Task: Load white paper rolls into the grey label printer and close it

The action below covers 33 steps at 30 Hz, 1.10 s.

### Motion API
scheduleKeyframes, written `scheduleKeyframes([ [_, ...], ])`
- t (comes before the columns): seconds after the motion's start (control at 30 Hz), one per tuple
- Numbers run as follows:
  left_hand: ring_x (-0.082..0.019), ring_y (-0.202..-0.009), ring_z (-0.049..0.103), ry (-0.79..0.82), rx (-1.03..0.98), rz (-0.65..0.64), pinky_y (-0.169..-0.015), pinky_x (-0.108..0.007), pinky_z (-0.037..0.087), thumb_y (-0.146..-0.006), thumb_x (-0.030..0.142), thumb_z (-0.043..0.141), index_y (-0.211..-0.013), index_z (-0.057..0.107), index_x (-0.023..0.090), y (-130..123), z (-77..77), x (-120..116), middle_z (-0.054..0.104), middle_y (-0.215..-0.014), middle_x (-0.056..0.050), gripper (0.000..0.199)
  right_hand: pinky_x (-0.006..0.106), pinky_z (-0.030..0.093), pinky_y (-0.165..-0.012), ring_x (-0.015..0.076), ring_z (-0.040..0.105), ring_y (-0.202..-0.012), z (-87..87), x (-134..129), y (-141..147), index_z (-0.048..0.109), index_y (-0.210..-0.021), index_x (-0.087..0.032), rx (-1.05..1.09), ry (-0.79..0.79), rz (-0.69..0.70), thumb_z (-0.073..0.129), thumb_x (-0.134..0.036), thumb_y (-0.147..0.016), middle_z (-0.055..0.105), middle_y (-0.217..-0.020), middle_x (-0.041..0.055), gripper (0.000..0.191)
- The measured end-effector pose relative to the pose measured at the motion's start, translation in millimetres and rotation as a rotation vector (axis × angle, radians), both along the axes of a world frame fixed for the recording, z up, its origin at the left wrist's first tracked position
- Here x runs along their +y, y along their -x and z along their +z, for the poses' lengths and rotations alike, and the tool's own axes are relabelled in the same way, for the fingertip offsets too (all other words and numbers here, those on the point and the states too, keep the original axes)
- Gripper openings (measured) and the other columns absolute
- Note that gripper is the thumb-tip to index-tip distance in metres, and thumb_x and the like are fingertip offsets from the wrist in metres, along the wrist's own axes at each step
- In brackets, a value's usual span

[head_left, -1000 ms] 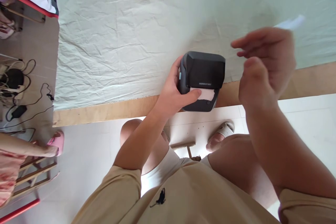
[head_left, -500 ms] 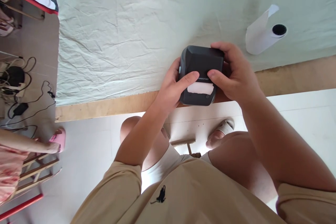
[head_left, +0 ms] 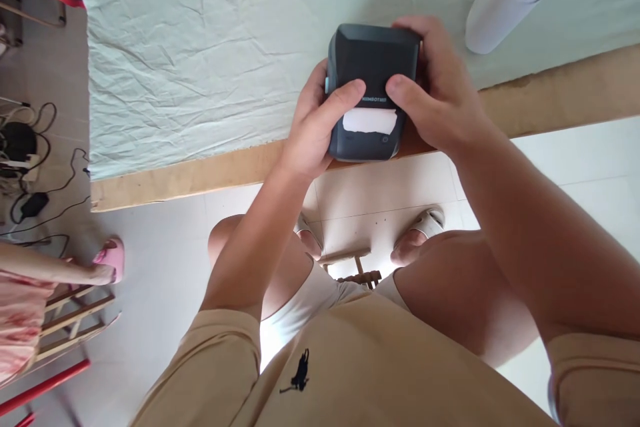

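Note:
A dark grey label printer (head_left: 376,63) is held between both hands over the table's front edge. A white strip of paper (head_left: 370,121) sticks out of the slot on its face. My left hand (head_left: 320,117) grips the printer's left side, thumb on the face and fingers mostly hidden. On the right side my right hand (head_left: 437,90) is closed round it, one finger at the top corner and the thumb near the printed lettering. To the right, a white paper roll (head_left: 493,17) with a dark hollow core lies on the cloth.
The table has a pale green cloth (head_left: 200,60) and a bare wooden edge (head_left: 200,175). At the left are tangled cables (head_left: 20,147), a person's foot in a pink slipper (head_left: 114,259), a wooden rack (head_left: 75,320) and a red bar (head_left: 47,385).
The printer, both hands, the table edge and the paper roll appear higher in the view. The hold on the printer looks the same.

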<state>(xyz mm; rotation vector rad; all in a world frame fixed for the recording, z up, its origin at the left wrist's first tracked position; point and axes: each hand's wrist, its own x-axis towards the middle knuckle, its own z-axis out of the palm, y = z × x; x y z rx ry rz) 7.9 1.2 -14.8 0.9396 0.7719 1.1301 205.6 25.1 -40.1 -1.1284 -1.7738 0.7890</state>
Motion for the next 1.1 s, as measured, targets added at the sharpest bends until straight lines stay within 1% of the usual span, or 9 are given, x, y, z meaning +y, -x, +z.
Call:
scheduleKeyframes([
  [0.13, -0.03, -0.121, 0.08, 0.067, 0.044, 0.067, -0.089, -0.035, 0.066, -0.091, 0.05, 0.088, -0.111, 0.072, 0.026, 0.1, 9.1, -6.7, 0.075, -0.1, -0.002, 0.035, 0.043, 0.068, -0.086, 0.0253, 0.076, -0.099, -0.7, -4.6, -1.0, 0.051, -0.151, -0.035, -0.013, 0.026, 0.041, 0.064, -0.073, -0.096, 0.074, -0.128, 0.0055, 0.069],
  [0.3, -0.04, -0.143, 0.069, 0.194, 0.12, 0.038, -0.114, -0.046, 0.061, -0.079, 0.059, 0.095, -0.125, 0.073, 0.032, 12.3, 12.2, -8.5, 0.081, -0.124, -0.002, 0.057, 0.042, 0.064, -0.077, 0.0259, 0.072, -0.093, -3.8, -15.6, -8.2, 0.052, -0.154, -0.037, -0.086, 0.02, -0.011, 0.065, -0.076, -0.094, 0.072, -0.122, 0.0066, 0.073],
  [0.43, -0.035, -0.135, 0.073, 0.216, 0.149, -0.021, -0.107, -0.043, 0.064, -0.088, 0.056, 0.087, -0.135, 0.07, 0.036, 16.3, 12.9, -8.4, 0.081, -0.128, -0.001, 0.054, 0.041, 0.061, -0.069, 0.0261, 0.07, -0.088, -7.0, -17.9, -11.7, 0.052, -0.154, -0.038, -0.116, -0.004, -0.002, 0.066, -0.072, -0.094, 0.071, -0.117, 0.0066, 0.07],
  [0.53, -0.03, -0.13, 0.075, 0.177, 0.109, 0.035, -0.107, -0.039, 0.061, -0.089, 0.054, 0.088, -0.122, 0.071, 0.03, 7.3, 16.8, -9.6, 0.08, -0.122, -0.002, 0.045, 0.044, 0.062, -0.075, 0.0272, 0.071, -0.093, -9.1, -15.0, -10.3, 0.05, -0.153, -0.037, -0.089, 0.004, -0.009, 0.061, -0.078, -0.094, 0.071, -0.122, 0.0071, 0.073],
  [0.63, -0.027, -0.113, 0.078, 0.121, 0.068, 0.091, -0.091, -0.037, 0.062, -0.093, 0.058, 0.083, -0.113, 0.07, 0.028, -0.5, 15.0, -7.2, 0.078, -0.105, -0.002, 0.038, 0.045, 0.063, -0.081, 0.0265, 0.071, -0.094, -6.3, -11.2, -7.0, 0.05, -0.15, -0.036, -0.055, 0.01, 0.0, 0.058, -0.087, -0.093, 0.071, -0.125, 0.0065, 0.077],
  [0.73, -0.026, -0.107, 0.078, 0.013, 0.019, 0.001, -0.091, -0.037, 0.063, -0.085, 0.056, 0.092, -0.108, 0.071, 0.026, 0.4, 4.6, 0.4, 0.077, -0.107, -0.003, 0.043, 0.041, 0.061, -0.081, 0.0228, 0.069, -0.088, 2.7, -9.2, -3.5, 0.052, -0.145, -0.033, -0.02, 0.034, 0.015, 0.057, -0.091, -0.092, 0.072, -0.125, 0.0065, 0.079],
  [0.87, -0.026, -0.097, 0.075, -0.051, 0.015, -0.028, -0.087, -0.042, 0.064, -0.093, 0.042, 0.081, -0.102, 0.071, 0.029, 2.9, -7.3, 7.9, 0.077, -0.097, -0.004, 0.018, 0.038, 0.058, -0.082, 0.021, 0.063, -0.088, 17.1, -9.8, -0.6, 0.053, -0.143, -0.023, -0.063, 0.015, -0.003, 0.062, -0.07, -0.098, 0.071, -0.119, 0.0087, 0.066],
  [1.0, -0.028, -0.106, 0.08, -0.067, 0.005, -0.024, -0.084, -0.039, 0.064, -0.099, 0.046, 0.075, -0.104, 0.07, 0.027, -1.2, -7.7, 7.0, 0.075, -0.095, -0.001, 0.02, 0.037, 0.06, -0.094, 0.0239, 0.064, -0.104, 24.7, -10.8, 0.1, 0.053, -0.139, -0.029, -0.154, -0.005, -0.025, 0.061, -0.045, -0.1, 0.071, -0.119, 0.0065, 0.043],
  [1.1, -0.027, -0.105, 0.081, -0.05, 0.001, -0.032, -0.08, -0.036, 0.063, -0.099, 0.042, 0.075, -0.104, 0.072, 0.025, -2.3, -3.9, 4.8, 0.076, -0.093, -0.002, 0.018, 0.036, 0.061, -0.096, 0.0225, 0.068, -0.104, 24.0, -9.6, 0.7, 0.053, -0.142, -0.026, -0.153, 0.043, -0.048, 0.063, -0.041, -0.101, 0.074, -0.121, 0.0055, 0.045],
])
